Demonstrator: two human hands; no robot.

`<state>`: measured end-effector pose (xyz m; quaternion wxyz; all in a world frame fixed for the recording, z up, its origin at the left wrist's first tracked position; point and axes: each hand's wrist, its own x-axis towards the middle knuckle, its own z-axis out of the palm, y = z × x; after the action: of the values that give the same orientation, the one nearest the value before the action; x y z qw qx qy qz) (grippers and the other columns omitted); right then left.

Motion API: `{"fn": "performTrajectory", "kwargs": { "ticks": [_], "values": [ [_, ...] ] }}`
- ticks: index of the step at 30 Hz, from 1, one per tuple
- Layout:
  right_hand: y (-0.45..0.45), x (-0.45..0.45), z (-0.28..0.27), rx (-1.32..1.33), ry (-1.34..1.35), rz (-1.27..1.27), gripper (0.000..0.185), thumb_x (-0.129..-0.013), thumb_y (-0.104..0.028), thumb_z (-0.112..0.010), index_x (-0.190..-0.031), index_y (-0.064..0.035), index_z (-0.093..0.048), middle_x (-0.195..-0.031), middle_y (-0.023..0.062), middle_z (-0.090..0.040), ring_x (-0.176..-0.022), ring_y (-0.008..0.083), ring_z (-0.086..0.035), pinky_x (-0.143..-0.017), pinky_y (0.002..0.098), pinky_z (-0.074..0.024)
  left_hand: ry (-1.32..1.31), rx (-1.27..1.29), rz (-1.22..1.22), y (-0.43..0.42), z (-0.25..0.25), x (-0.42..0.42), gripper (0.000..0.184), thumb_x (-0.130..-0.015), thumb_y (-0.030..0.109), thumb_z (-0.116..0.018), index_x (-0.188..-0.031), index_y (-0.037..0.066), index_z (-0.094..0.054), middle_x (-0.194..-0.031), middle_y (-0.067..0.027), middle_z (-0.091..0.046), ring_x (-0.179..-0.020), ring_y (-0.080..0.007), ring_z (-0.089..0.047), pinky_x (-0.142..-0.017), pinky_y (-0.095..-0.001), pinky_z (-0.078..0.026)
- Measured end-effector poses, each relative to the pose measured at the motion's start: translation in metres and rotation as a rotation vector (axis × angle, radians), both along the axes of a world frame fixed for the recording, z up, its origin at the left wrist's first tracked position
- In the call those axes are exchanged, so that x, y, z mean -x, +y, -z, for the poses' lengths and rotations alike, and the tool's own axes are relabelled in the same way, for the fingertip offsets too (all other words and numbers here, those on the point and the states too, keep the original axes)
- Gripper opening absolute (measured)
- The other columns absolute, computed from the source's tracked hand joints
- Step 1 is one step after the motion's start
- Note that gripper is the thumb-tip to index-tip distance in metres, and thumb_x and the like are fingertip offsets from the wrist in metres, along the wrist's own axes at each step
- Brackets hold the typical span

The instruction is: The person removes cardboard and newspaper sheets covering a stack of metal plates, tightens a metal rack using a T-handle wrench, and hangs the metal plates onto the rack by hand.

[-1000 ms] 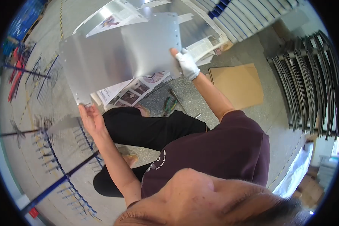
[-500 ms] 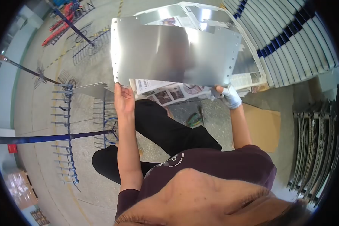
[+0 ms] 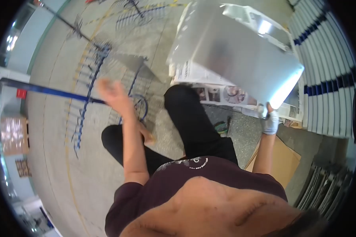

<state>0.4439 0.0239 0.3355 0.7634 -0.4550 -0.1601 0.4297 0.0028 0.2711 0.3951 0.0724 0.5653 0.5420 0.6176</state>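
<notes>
The metal sheet (image 3: 245, 53) is silver-grey, glaring white along one edge. The newspaper (image 3: 203, 75) is white with dark print and muted picture blocks. The glove (image 3: 270, 123) is white. The shirt (image 3: 241, 172) is dark maroon with curved white lettering, the trousers (image 3: 190, 118) black, the cardboard (image 3: 283, 158) tan, the rack (image 3: 51, 91) blue. The floor (image 3: 55, 118) is grey with yellow lines; the panels (image 3: 330, 108) are whitish, crossed by dark blue bands.
</notes>
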Motion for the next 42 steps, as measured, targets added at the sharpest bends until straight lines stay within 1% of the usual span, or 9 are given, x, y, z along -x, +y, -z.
{"fn": "performTrajectory", "kwargs": {
  "ticks": [4, 7, 9, 12, 13, 25, 32, 38, 42],
  "values": [
    [0.012, -0.016, 0.003, -0.066, 0.139, 0.173, 0.028, -0.083, -0.017, -0.067, -0.108, -0.0088, -0.058, -0.098, 0.0015, -0.060, -0.089, 0.0176, -0.058, -0.074, 0.0325, -0.0497, 0.189, -0.244, -0.717, 0.015, -0.071, 0.104, 0.079, -0.082, 0.016, -0.070, -0.140, -0.003, -0.020, -0.135, -0.0199, -0.036, -0.122, -0.0334, -0.042, -0.103, -0.0425, -0.037],
    [0.063, -0.024, -0.008, -0.602, 0.267, -0.275, 0.017, -0.084, -0.016, -0.066, -0.096, -0.0080, -0.056, -0.087, 0.0050, -0.054, -0.080, 0.0189, -0.051, -0.067, 0.0322, -0.0419, -0.067, -0.148, -0.546, 0.048, -0.093, 0.141, 0.083, -0.081, 0.023, -0.072, -0.139, -0.003, -0.019, -0.128, -0.0194, -0.041, -0.116, -0.0308, -0.046, -0.090, -0.0410, -0.046],
    [0.099, 0.022, -0.058, -0.513, 0.419, -0.063, 0.011, -0.085, -0.012, -0.064, -0.090, -0.0060, -0.057, -0.079, 0.0044, -0.046, -0.073, 0.0159, -0.042, -0.062, 0.0274, -0.0358, -0.256, -0.023, -0.511, 0.067, -0.094, 0.153, 0.071, -0.082, 0.025, -0.072, -0.132, -0.006, -0.033, -0.114, -0.0182, -0.053, -0.103, -0.0276, -0.055, -0.079, -0.0372, -0.050],
    [0.153, 0.057, -0.093, -0.557, 0.520, -0.069, 0.005, -0.086, -0.007, -0.060, -0.086, -0.0017, -0.058, -0.080, 0.0056, -0.047, -0.074, 0.0149, -0.043, -0.061, 0.0246, -0.0353, -0.434, 0.055, -0.205, 0.107, -0.077, 0.213, 0.046, -0.082, 0.024, -0.071, -0.109, -0.009, -0.052, -0.077, -0.0103, -0.060, -0.070, -0.0204, -0.059, -0.061, -0.0312, -0.048],
    [0.168, 0.064, -0.099, -0.620, 0.604, -0.127, 0.006, -0.087, -0.006, -0.058, -0.087, 0.0000, -0.057, -0.083, 0.0072, -0.049, -0.077, 0.0163, -0.046, -0.062, 0.0260, -0.0372, -0.467, -0.049, -0.208, 0.108, -0.083, 0.195, 0.030, -0.084, 0.022, -0.069, -0.079, -0.004, -0.055, -0.055, -0.0027, -0.049, -0.048, -0.0144, -0.047, -0.048, -0.0303, -0.041],
    [0.238, 0.080, -0.013, -0.401, 0.574, -0.259, 0.025, -0.090, -0.020, -0.056, -0.105, 0.0005, -0.055, -0.091, 0.0175, -0.060, -0.072, 0.0229, -0.056, -0.064, 0.0320, -0.0473, -0.506, -0.113, -0.325, 0.132, -0.077, 0.321, 0.034, -0.085, 0.019, -0.064, -0.067, 0.006, -0.037, -0.056, -0.0047, -0.037, -0.046, -0.0164, -0.036, -0.043, -0.0328, -0.034],
    [0.250, 0.102, -0.032, -0.222, 0.306, 0.123, 0.027, -0.088, -0.016, -0.057, -0.108, 0.0025, -0.054, -0.096, 0.0194, -0.061, -0.082, 0.0284, -0.059, -0.066, 0.0332, -0.0515, -0.532, -0.051, -0.403, 0.099, -0.076, 0.379, 0.038, -0.084, 0.028, -0.061, -0.065, 0.014, -0.031, -0.054, 0.0010, -0.026, -0.046, -0.0137, -0.029, -0.046, -0.0299, -0.030],
    [0.253, 0.090, -0.038, -0.257, 0.414, -0.163, 0.018, -0.091, -0.014, -0.054, -0.099, 0.0028, -0.054, -0.094, 0.0180, -0.061, -0.054, 0.0134, -0.046, -0.062, 0.0270, -0.0476, -0.596, 0.009, -0.323, 0.080, -0.072, 0.420, 0.038, -0.086, 0.032, -0.055, -0.063, 0.016, -0.028, -0.052, 0.0016, -0.025, -0.045, -0.0133, -0.029, -0.046, -0.0261, -0.027],
    [0.253, 0.107, -0.040, -0.251, 0.446, -0.019, 0.017, -0.092, -0.015, -0.054, -0.096, 0.0018, -0.054, -0.089, 0.0158, -0.060, -0.047, 0.0088, -0.037, -0.058, 0.0221, -0.0428, -0.573, -0.021, -0.333, 0.074, -0.069, 0.434, 0.038, -0.088, 0.032, -0.054, -0.063, 0.018, -0.028, -0.052, 0.0026, -0.024, -0.044, -0.0130, -0.027, -0.046, -0.0265, -0.027]
  ]
}}
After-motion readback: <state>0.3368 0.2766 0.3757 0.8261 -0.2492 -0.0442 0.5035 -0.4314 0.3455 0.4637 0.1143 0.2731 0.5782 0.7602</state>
